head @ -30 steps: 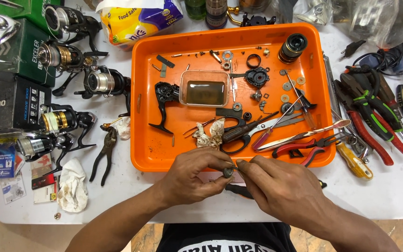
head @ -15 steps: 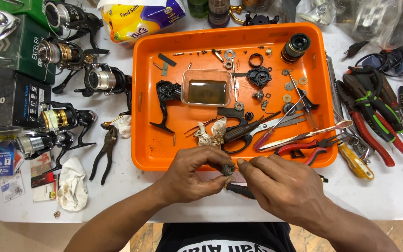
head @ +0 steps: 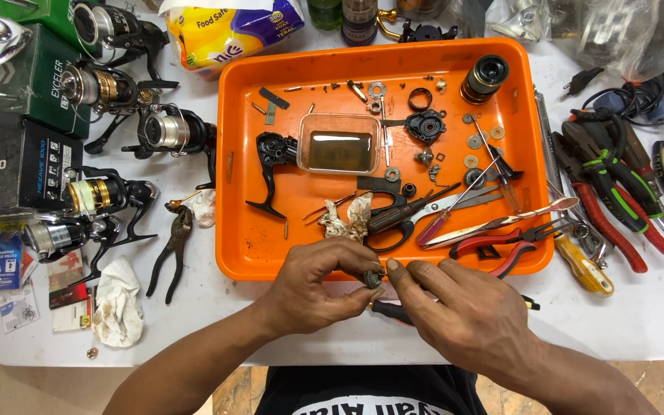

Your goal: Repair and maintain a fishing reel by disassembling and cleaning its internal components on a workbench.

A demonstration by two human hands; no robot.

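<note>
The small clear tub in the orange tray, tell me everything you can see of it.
The tub is a shallow, rectangular container with rounded corners, seemingly clear plastic, tinted orange by the tray beneath. It has no lid and holds a dark, brownish-green liquid with a glossy surface. It sits flat and upright in the tray's upper middle, right of a black reel part. Small screws and washers lie around it. Neither hand touches it.

Glossy orange plastic tray [head: 240,154]; shiny metal scissors [head: 455,201]; crumpled white cloth [head: 117,309]
</note>
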